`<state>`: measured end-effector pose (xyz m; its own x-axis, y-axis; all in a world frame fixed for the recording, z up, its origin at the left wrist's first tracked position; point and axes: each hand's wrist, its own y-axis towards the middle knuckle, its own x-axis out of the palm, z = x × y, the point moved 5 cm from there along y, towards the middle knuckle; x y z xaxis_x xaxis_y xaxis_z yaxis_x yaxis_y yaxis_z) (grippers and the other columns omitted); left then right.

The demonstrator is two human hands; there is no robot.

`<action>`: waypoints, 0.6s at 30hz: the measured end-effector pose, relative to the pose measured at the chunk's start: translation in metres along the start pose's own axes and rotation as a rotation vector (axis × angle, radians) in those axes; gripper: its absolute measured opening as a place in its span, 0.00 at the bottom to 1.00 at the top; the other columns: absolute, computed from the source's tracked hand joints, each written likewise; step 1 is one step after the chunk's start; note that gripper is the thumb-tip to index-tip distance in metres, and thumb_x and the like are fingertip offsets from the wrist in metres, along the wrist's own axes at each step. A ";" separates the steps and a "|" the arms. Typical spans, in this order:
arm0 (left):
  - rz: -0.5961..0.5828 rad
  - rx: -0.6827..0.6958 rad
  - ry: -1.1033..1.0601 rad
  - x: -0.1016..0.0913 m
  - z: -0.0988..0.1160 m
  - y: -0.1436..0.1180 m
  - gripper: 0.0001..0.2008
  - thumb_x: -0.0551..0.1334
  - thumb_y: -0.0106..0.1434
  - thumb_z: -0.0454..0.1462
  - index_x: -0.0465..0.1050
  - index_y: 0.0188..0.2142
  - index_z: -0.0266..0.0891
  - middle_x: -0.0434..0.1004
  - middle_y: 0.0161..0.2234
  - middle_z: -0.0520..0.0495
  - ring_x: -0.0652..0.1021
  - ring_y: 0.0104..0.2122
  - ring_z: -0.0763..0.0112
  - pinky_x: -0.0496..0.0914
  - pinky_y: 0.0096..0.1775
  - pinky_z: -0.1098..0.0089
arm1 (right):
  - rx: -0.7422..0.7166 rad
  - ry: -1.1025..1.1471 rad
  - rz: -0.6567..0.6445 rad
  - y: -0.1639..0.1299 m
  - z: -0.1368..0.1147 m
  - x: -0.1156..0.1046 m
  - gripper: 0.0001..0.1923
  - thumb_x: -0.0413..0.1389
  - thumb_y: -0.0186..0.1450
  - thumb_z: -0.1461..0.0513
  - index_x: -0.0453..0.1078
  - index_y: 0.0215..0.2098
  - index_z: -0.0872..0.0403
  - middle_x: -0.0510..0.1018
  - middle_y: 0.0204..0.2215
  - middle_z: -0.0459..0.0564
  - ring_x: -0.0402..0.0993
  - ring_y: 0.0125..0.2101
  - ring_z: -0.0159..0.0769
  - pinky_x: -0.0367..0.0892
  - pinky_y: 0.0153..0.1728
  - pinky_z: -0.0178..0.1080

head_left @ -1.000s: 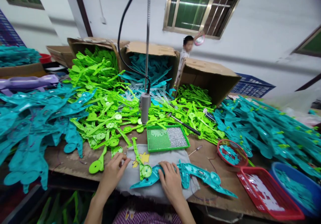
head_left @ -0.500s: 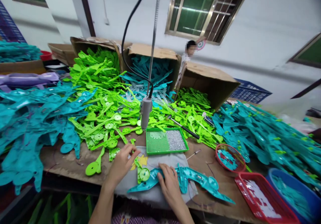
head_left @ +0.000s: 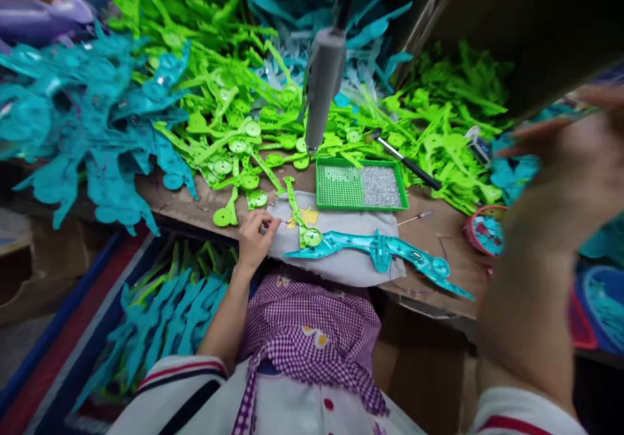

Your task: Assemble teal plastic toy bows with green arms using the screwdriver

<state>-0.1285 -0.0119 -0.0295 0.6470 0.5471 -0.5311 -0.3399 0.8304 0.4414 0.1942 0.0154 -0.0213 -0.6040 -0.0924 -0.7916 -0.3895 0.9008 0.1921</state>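
A teal bow-shaped plastic piece (head_left: 361,242) lies across a grey cloth (head_left: 341,272) at the table's front edge. Over its left end rests the round disc of a lime-green plastic arm (head_left: 311,236). My left hand (head_left: 256,237) is beside the cloth's left edge, left of both pieces, its fingers curled and thumb near the forefinger; whatever they may hold is hidden. Raised at the right, close to the camera, is my right hand (head_left: 570,162), off the teal piece and smeared by motion, so its grip is unclear.
A green tray (head_left: 361,207) of small metal parts stands behind the cloth, under a hanging grey power screwdriver (head_left: 324,84). A hammer (head_left: 409,162) lies on heaped lime-green parts (head_left: 234,136). Teal parts (head_left: 88,123) pile up left; a red basket (head_left: 470,233) sits right.
My right hand has left the teal piece and swung up to the right. My left hand stays curled near the cloth. The view has tilted downward, showing the apron and a crate below.
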 end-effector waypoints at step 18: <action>-0.057 0.045 0.064 -0.023 0.008 -0.025 0.09 0.65 0.67 0.40 0.75 0.32 0.38 0.75 0.34 0.49 0.76 0.32 0.74 0.70 0.35 0.73 | -0.196 -0.174 0.067 0.014 -0.020 0.048 0.13 0.49 0.74 0.59 0.75 0.45 0.53 0.80 0.43 0.54 0.76 0.44 0.39 0.67 0.44 0.42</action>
<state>-0.1294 -0.0462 -0.0226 0.6191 0.5057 -0.6008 -0.2720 0.8558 0.4401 0.1452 0.0152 -0.0450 -0.5113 0.0543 -0.8577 -0.4903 0.8012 0.3430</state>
